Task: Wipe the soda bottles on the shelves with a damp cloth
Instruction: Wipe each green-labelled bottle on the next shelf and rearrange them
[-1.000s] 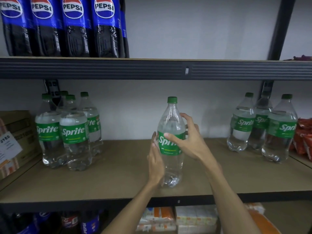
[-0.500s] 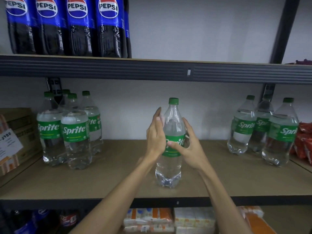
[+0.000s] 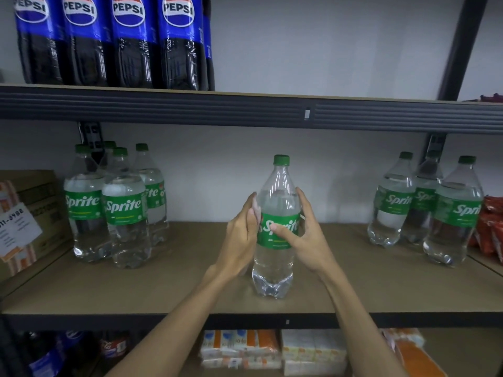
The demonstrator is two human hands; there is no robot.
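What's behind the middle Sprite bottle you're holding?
Only bare shelf board and white wall show behind the Sprite bottle. The right hand grips it; some fingers pass behind, covered by the label.

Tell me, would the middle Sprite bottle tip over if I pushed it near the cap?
Probably, yes: the Sprite bottle is tall and narrow on a small base, standing on the shelf. It looks nearly full, so likely heavy for you. The smooth plastic may feel slippery; the right hand wraps around it.
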